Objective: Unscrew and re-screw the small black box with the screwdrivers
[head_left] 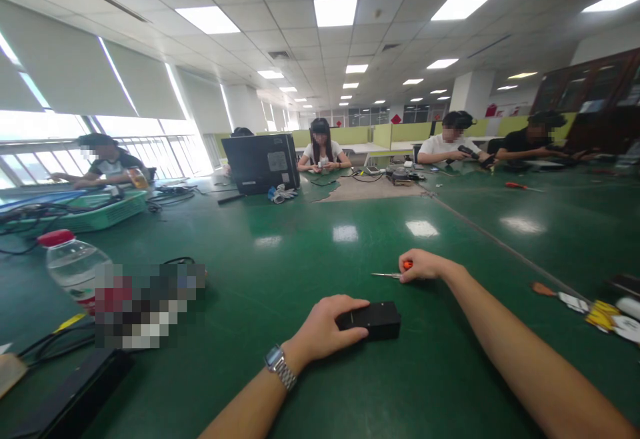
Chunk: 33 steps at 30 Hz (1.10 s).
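My left hand (333, 325) is wrapped round the left end of a black rectangular box (383, 320) that lies on the green tabletop (300, 245). A metal-banded watch (281, 367) is on my left wrist. Farther off and to the right, my right hand (421, 265) is closed round the orange handle of a screwdriver (386, 275). Its thin metal shaft points left, low over the table and apart from the box. Part of the handle is hidden by my fingers.
At left stand a water bottle (75, 262) with a red cap, a green basket (113, 212) of cables and a long black box (75, 392). A black monitor (263, 162) and gloves (281, 193) are farther back. Another screwdriver (523, 186) lies right. Several people sit around.
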{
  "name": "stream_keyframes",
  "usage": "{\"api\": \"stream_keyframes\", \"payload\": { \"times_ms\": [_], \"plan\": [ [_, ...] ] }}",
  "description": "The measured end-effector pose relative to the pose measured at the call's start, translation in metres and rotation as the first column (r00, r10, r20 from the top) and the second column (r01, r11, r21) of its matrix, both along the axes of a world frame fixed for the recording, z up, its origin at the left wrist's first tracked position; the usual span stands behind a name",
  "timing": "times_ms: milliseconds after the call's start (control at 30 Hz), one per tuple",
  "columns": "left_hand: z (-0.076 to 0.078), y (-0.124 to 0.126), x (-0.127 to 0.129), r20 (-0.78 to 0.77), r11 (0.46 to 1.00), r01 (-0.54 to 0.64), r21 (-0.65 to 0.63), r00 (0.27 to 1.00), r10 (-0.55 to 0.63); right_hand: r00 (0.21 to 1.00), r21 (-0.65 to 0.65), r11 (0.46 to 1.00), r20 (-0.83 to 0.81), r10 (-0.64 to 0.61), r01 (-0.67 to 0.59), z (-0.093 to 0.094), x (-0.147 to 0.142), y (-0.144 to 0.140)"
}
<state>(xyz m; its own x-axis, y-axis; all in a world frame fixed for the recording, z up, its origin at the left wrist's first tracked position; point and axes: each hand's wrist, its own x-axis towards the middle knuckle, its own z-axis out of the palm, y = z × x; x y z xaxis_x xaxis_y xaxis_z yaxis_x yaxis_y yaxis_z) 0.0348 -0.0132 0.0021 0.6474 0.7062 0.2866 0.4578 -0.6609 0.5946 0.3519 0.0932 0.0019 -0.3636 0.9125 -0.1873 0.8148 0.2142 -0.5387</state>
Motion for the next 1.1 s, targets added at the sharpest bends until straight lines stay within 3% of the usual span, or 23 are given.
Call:
{"api": "stream_keyframes", "payload": {
  "times_ms": [100, 167, 300, 467, 700, 933, 1100],
  "plan": [
    [-0.001, 0.001, 0.002, 0.003, 0.998, -0.061, 0.019, 0.998, 0.061, 1.0, -0.016, 1.0, -0.022, -0.001, 0.001, 0.006, -0.001, -0.002],
    [-0.003, 0.004, 0.001, 0.018, 0.985, -0.168, 0.027, 0.986, 0.168, 0.999, -0.043, 0.999, -0.041, 0.011, -0.012, 0.014, -0.004, -0.006],
    [-0.005, 0.012, -0.004, 0.043, 0.903, -0.427, 0.035, 0.904, 0.426, 0.993, -0.121, 0.991, -0.102, 0.052, -0.065, 0.035, -0.013, -0.017],
    [-0.003, 0.015, -0.008, 0.035, 0.841, -0.541, 0.017, 0.841, 0.54, 0.986, -0.157, 0.981, -0.138, 0.092, -0.113, 0.057, -0.023, -0.031],
    [-0.003, 0.014, -0.008, 0.054, 0.837, -0.547, 0.012, 0.836, 0.546, 0.979, -0.13, 0.982, -0.168, 0.114, -0.137, 0.064, -0.024, -0.034],
    [-0.007, 0.017, -0.01, 0.099, 0.925, -0.38, 0.024, 0.921, 0.376, 0.976, 0.003, 0.979, -0.074, 0.203, -0.204, 0.061, -0.038, -0.034],
    [-0.008, 0.015, -0.01, 0.1, 0.943, -0.333, 0.015, 0.939, 0.33, 0.976, 0.018, 0.976, -0.041, 0.216, -0.215, 0.058, -0.042, -0.034]
  ]
}}
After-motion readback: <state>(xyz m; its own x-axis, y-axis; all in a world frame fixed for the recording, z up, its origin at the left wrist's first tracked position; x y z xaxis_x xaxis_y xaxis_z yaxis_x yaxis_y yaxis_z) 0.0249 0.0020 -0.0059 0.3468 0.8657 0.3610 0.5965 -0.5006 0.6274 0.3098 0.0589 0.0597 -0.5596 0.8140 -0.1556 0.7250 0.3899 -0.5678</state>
